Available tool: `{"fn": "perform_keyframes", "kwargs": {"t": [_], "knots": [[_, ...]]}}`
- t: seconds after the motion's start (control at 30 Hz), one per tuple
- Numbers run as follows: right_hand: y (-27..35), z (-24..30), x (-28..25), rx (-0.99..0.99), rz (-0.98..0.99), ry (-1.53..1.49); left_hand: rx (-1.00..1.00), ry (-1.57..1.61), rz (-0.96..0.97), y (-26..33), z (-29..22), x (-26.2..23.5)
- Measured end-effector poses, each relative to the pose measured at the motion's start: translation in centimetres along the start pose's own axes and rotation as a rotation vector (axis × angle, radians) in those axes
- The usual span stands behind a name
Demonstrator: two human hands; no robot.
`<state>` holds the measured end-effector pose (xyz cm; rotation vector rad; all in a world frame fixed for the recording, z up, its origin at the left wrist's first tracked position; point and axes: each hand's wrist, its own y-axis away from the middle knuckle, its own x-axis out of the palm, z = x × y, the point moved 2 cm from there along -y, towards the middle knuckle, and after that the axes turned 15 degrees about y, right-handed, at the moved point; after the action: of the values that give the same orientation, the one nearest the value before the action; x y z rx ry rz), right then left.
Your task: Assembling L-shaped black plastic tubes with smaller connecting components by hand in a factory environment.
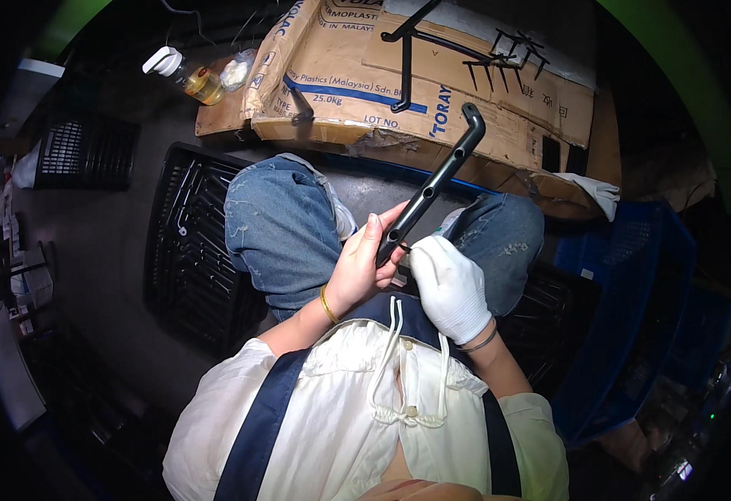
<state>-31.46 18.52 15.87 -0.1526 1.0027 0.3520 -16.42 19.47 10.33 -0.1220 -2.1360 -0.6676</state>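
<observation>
My bare left hand [364, 260] is closed around the lower end of a long black handle-like bar [430, 192]. The bar has several round holes along it and a bent far end. It slants up and to the right above my lap. My right hand [449, 284], in a white glove, is curled close beside the bar's lower end. Its fingers are pressed together around something small and dark that I cannot make out. Ahead, on a cardboard-covered surface [349, 108], lie another black bar [406, 71] and several small black pronged pieces [507, 60].
To my left stands a black crate [158, 250] full of dark bars. A bottle of yellow liquid [202, 85] with a white cap stands at the cardboard's left end. Blue crates [612, 334] are at my right. Farther left is a black basket [90, 152].
</observation>
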Motion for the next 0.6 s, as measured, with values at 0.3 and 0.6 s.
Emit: {"fn": "perform_keyframes", "kwargs": {"t": [0.3, 0.6], "knots": [[-0.08, 0.62, 0.91, 0.024, -0.04, 0.064, 0.059, -0.012, 0.011, -0.01, 0.17, 0.35], [0.01, 0.38, 1.09, 0.017, -0.016, 0.063, 0.023, 0.02, 0.002, -0.07, 0.42, 0.06]]}}
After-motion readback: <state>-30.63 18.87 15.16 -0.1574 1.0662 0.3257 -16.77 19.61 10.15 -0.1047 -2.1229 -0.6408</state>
